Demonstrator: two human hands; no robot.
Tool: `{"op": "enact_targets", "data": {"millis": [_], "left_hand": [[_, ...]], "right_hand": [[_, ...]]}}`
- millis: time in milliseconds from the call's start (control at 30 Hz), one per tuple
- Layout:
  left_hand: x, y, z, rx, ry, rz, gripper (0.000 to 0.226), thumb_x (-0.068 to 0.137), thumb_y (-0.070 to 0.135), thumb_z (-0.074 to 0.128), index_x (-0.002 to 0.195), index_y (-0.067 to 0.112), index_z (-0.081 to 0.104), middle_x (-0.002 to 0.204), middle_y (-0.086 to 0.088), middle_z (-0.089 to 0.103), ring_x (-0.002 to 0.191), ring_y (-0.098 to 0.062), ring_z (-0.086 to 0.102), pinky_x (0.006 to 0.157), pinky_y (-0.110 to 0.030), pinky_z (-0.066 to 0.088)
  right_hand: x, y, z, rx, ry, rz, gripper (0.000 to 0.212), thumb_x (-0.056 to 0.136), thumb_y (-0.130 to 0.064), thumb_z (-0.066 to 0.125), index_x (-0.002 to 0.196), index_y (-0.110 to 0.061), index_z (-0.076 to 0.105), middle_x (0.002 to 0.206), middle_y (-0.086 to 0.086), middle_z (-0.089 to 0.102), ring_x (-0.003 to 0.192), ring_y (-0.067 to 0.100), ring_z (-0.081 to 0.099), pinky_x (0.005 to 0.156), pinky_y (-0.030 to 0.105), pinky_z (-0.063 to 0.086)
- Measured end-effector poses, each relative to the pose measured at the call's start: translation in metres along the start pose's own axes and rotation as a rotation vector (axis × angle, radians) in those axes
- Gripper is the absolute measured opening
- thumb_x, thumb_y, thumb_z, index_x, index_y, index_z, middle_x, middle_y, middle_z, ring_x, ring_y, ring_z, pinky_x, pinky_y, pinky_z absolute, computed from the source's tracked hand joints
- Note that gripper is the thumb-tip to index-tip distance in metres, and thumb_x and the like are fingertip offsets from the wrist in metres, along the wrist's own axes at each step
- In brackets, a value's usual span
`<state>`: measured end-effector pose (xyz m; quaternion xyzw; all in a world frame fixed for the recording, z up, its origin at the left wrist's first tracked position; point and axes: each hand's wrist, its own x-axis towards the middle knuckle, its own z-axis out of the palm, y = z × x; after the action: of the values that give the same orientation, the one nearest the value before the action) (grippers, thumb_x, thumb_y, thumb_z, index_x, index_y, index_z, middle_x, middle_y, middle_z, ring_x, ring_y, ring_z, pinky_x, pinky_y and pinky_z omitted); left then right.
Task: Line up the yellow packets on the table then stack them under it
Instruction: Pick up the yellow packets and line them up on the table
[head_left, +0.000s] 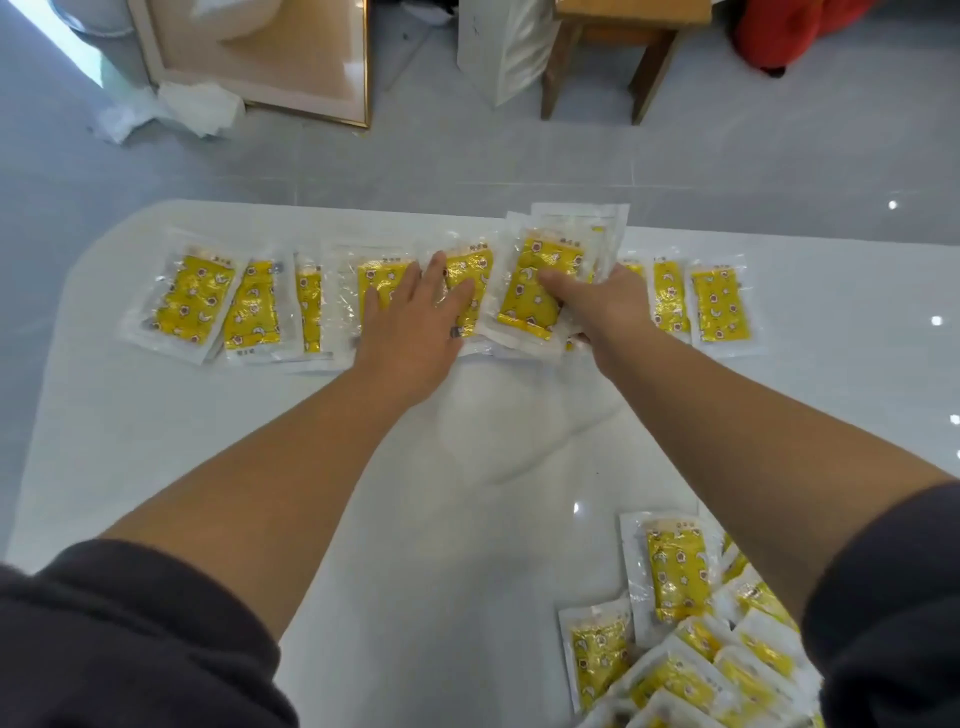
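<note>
Packets (447, 296) row near table (467, 467) far edge; near side open.

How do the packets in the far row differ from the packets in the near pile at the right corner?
The far row lies flat and side by side along the far edge of the table; the near pile is loose and overlapping at mixed angles. The left hand and the right hand touch the row, while no hand touches the pile. Both are the same yellow packets in clear wrappers.
</note>
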<state>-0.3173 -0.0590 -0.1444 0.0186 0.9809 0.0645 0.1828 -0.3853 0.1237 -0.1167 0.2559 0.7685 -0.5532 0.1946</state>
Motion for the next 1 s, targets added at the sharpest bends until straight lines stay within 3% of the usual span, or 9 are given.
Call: {"op": "enact_targets", "data": {"millis": [133,300,400,467,533,633,767,867,1000], "left_hand": [[0.001,0.002,-0.008,0.050,0.003,0.023,0.062,0.098,0.037,0.044,0.152,0.025,0.015,0.162,-0.005,-0.008,0.149,-0.029,-0.003,0.115,-0.059,0.012],[0.003,0.028,-0.009,0.099,-0.009,0.164,0.078,0.097,0.049,0.038,0.153,0.024,-0.010,0.160,-0.004,-0.017,0.148,-0.026,-0.012,0.117,-0.057,0.009],[0.005,0.038,-0.004,0.120,-0.025,0.217,0.075,0.096,0.055,0.034,0.151,0.035,-0.013,0.161,-0.004,-0.016,0.148,-0.028,-0.013,0.117,-0.058,0.008],[0.006,0.041,0.000,0.155,-0.044,0.202,0.072,0.096,0.058,0.030,0.151,0.038,-0.011,0.161,-0.005,-0.015,0.148,-0.029,-0.013,0.115,-0.060,0.010],[0.008,0.044,0.001,0.177,-0.067,0.169,0.071,0.096,0.060,0.028,0.151,0.037,-0.010,0.161,-0.006,-0.015,0.147,-0.029,-0.014,0.114,-0.062,0.012],[0.009,0.053,-0.002,0.156,-0.062,0.129,0.074,0.095,0.062,0.030,0.152,0.034,-0.007,0.161,-0.007,-0.014,0.148,-0.031,-0.012,0.114,-0.062,0.012],[0.014,0.068,-0.002,0.201,-0.050,0.164,0.085,0.091,0.067,0.034,0.153,0.027,-0.009,0.161,-0.004,-0.016,0.148,-0.031,-0.010,0.114,-0.062,0.008],[0.020,0.076,-0.001,0.239,-0.058,0.128,0.083,0.093,0.066,0.029,0.153,0.025,-0.012,0.161,-0.003,-0.015,0.148,-0.030,-0.010,0.115,-0.061,0.005],[0.020,0.087,0.000,0.268,-0.038,0.059,0.083,0.093,0.066,0.027,0.153,0.022,-0.010,0.161,-0.008,-0.010,0.148,-0.034,-0.009,0.115,-0.062,0.004]], "right_hand": [[0.011,0.004,-0.025,-0.125,-0.001,-0.016,0.031,0.076,-0.036,0.079,0.096,-0.016,0.066,0.094,0.007,0.071,0.086,0.024,0.069,0.074,0.038,0.057],[0.016,0.005,-0.031,-0.155,-0.034,-0.011,0.019,0.095,-0.031,0.057,0.099,-0.013,0.059,0.085,0.007,0.060,0.084,0.027,0.060,0.065,0.034,0.053],[0.018,0.007,-0.029,-0.139,-0.012,-0.037,0.023,0.089,-0.028,0.067,0.104,-0.012,0.063,0.093,0.008,0.066,0.084,0.025,0.066,0.059,0.029,0.049],[0.019,0.007,-0.030,-0.145,0.017,-0.042,0.023,0.086,-0.029,0.069,0.102,-0.013,0.064,0.087,0.004,0.065,0.079,0.022,0.064,0.057,0.028,0.048],[0.020,0.005,-0.035,-0.175,0.071,-0.033,0.020,0.091,-0.030,0.060,0.099,-0.011,0.061,0.083,0.002,0.059,0.079,0.023,0.059,0.062,0.031,0.051],[0.024,0.007,-0.057,-0.234,0.178,-0.027,0.028,0.091,-0.030,0.053,0.106,-0.008,0.063,0.094,0.008,0.060,0.093,0.030,0.061,0.085,0.046,0.054],[0.030,0.017,-0.088,-0.304,0.175,-0.019,0.024,0.092,-0.025,0.053,0.101,-0.005,0.064,0.092,0.011,0.060,0.088,0.031,0.060,0.070,0.039,0.055],[0.035,0.026,-0.097,-0.582,0.192,-0.050,0.021,0.089,-0.027,0.061,0.097,-0.008,0.061,0.091,0.008,0.057,0.092,0.028,0.057,0.076,0.034,0.046],[0.035,0.035,-0.100,-0.707,0.243,-0.100,0.044,0.086,-0.031,0.065,0.124,-0.011,0.054,0.116,0.007,0.059,0.109,0.028,0.057,0.086,0.035,0.046]]}}
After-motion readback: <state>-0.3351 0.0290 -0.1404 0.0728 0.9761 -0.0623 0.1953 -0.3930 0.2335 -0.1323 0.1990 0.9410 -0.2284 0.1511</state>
